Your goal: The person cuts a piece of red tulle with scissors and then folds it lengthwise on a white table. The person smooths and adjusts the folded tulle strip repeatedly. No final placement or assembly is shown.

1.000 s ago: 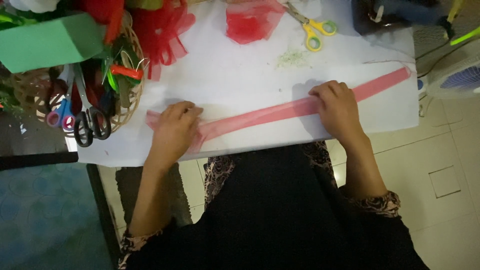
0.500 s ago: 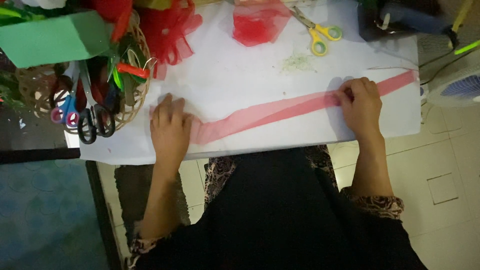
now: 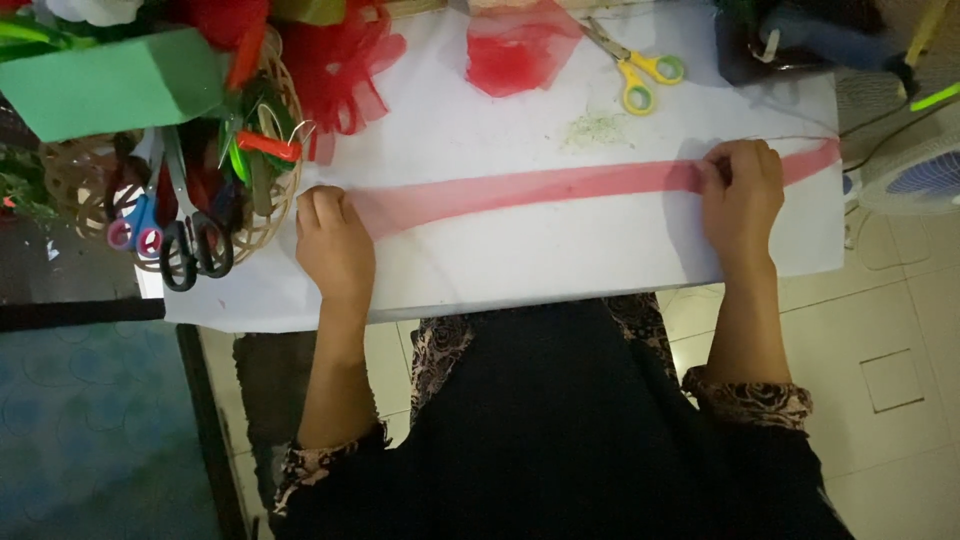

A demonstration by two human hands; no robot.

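Observation:
A long strip of sheer red mesh ribbon (image 3: 540, 187) lies stretched across the white tabletop (image 3: 560, 255). My left hand (image 3: 333, 245) presses its left end flat near the wicker basket. Close to the table's right edge, my right hand (image 3: 742, 195) pins the strip with curled fingers. A short tail of ribbon runs on past the right hand toward the table's corner.
A wicker basket (image 3: 262, 225) at the left holds several scissors, a green foam block (image 3: 110, 82) and red net. A bunch of red mesh (image 3: 518, 50) and yellow-handled scissors (image 3: 640, 72) lie at the back. A white fan (image 3: 915, 175) stands off the right edge.
Both hands slid apart along the ribbon, left hand leftward and right hand rightward. The strip now lies flatter and more level across the table.

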